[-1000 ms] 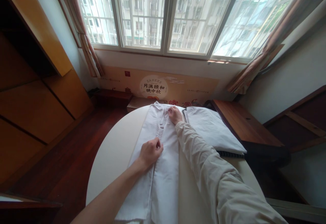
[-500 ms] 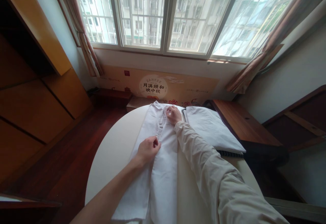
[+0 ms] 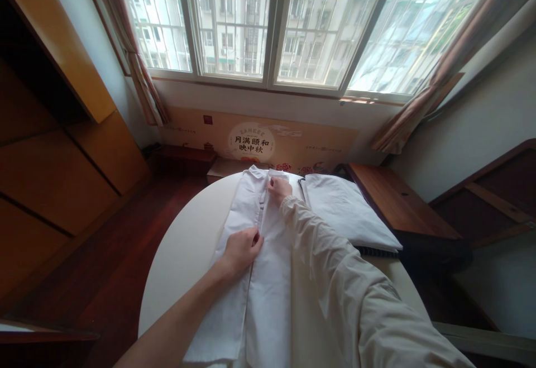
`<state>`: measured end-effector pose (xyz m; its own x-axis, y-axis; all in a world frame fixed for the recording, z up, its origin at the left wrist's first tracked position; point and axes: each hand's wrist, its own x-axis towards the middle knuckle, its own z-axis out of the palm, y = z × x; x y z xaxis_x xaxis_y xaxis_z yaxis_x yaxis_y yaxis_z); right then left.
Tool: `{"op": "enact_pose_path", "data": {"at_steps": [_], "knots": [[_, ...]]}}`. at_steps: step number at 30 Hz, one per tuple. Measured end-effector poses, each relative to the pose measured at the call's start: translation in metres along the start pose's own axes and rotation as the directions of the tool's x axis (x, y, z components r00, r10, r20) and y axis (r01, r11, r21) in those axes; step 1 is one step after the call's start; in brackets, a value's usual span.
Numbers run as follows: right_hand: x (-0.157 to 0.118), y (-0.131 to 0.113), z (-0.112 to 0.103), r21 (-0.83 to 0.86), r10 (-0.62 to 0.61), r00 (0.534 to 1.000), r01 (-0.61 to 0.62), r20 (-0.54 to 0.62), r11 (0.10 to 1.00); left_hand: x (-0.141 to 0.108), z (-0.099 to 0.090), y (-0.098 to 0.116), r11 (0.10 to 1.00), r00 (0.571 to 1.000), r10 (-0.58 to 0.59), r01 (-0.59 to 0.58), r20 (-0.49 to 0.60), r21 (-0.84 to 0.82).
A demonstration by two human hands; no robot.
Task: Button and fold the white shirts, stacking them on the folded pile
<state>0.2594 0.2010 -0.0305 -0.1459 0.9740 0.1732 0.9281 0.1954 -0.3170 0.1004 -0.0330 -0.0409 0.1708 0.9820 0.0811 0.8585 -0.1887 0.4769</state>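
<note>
A white shirt (image 3: 271, 267) lies lengthwise on a round cream table (image 3: 176, 262), in two long panels that meet along a middle seam. A collar-like fold shows at its far end. My left hand (image 3: 244, 249) is closed on the fabric edge near the middle of that seam. Farther up, my right hand (image 3: 278, 190) pinches the right panel close to the far end. The fingertips of both hands are partly hidden. A long beige sleeve covers my right arm, while my left forearm is bare.
Right of the shirt lies a folded white cloth (image 3: 345, 206) on something dark with a ribbed edge. Beyond it stands a brown wooden desk (image 3: 402, 206). A printed cardboard panel (image 3: 310, 144) leans under the window, and wooden cabinets (image 3: 54, 184) line the left.
My right hand has moved slightly left, bringing the far end of the right panel closer to the middle seam. My left hand has stayed nearly in place.
</note>
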Motion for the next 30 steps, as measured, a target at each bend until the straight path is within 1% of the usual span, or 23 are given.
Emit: {"op": "enact_pose_path", "data": {"at_steps": [5,8,11,13,15,16,18,19,21,23,24,26,28,30], "knots": [[-0.002,0.001,0.007,0.046,-0.022,0.999,0.024,-0.026,0.999,0.002,-0.002,0.003,1.0,1.0,-0.001,0.001,-0.011,-0.025],[-0.005,0.004,0.011,0.073,-0.064,0.997,0.066,-0.03,0.995,0.003,-0.002,0.001,0.998,1.0,0.003,-0.005,-0.023,-0.06],[-0.005,0.007,0.012,0.106,-0.135,0.991,0.136,-0.025,0.985,0.003,-0.006,0.0,0.995,1.0,0.018,-0.018,0.002,-0.102],[-0.005,0.01,0.012,0.13,-0.223,0.975,0.221,0.002,0.967,0.003,-0.012,0.001,0.996,1.0,0.009,-0.007,0.026,-0.086],[-0.008,0.013,0.012,0.157,-0.33,0.943,0.319,0.044,0.935,0.002,-0.02,0.004,1.0,0.999,0.017,-0.017,0.027,-0.006],[-0.01,0.015,0.013,0.166,-0.374,0.925,0.36,0.067,0.918,0.001,-0.024,0.004,0.998,0.999,0.044,-0.045,0.017,0.041],[-0.014,0.02,0.015,0.16,-0.423,0.898,0.403,0.121,0.901,-0.001,-0.027,0.003,0.983,0.989,0.151,-0.15,0.001,0.104],[-0.016,0.022,0.016,0.144,-0.424,0.893,0.405,0.15,0.903,-0.003,-0.027,0.0,0.97,0.976,0.217,-0.217,0.01,0.113],[-0.017,0.026,0.017,0.1,-0.407,0.89,0.395,0.208,0.913,-0.008,-0.023,-0.007,0.936,0.94,0.334,-0.339,0.065,0.094],[-0.015,0.028,0.017,0.065,-0.383,0.894,0.378,0.233,0.923,-0.014,-0.018,-0.015,0.907,0.906,0.404,-0.415,0.131,0.07],[-0.013,0.028,0.017,0.057,-0.372,0.898,0.369,0.233,0.928,-0.017,-0.016,-0.019,0.898,0.893,0.422,-0.435,0.153,0.064],[-0.01,0.027,0.016,0.052,-0.353,0.908,0.35,0.226,0.935,-0.022,-0.013,-0.025,0.889,0.883,0.438,-0.453,0.169,0.063],[-0.01,0.025,0.016,0.05,-0.332,0.915,0.33,0.23,0.943,-0.025,-0.012,-0.028,0.891,0.885,0.433,-0.449,0.171,0.065],[-0.013,0.023,0.015,0.039,-0.317,0.916,0.317,0.245,0.948,-0.025,-0.011,-0.028,0.903,0.897,0.41,-0.425,0.164,0.068]]}}
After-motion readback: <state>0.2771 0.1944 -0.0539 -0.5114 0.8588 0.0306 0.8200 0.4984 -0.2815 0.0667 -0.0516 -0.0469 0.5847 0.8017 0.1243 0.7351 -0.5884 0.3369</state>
